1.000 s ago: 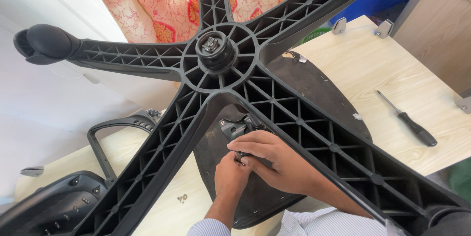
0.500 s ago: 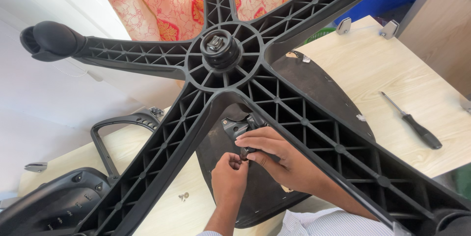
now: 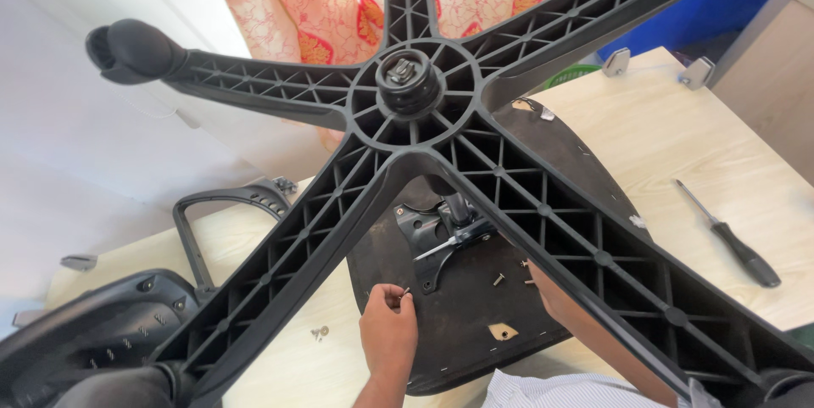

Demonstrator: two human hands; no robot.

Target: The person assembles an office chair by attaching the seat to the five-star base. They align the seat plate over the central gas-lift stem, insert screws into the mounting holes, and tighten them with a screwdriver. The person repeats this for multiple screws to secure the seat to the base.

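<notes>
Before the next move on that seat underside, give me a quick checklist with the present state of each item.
1. Screw in left hand: a small screw pinched at the fingertips, ok.
2. Right hand: mostly hidden behind a leg of the chair base, cannot tell what it holds.
3. Loose screws on the seat underside: lying beside the metal bracket, ok.
4. Screwdriver: on the table, apart from both hands, ok.
5. Bracket seated flat: partly hidden by the base, cannot tell.
</notes>
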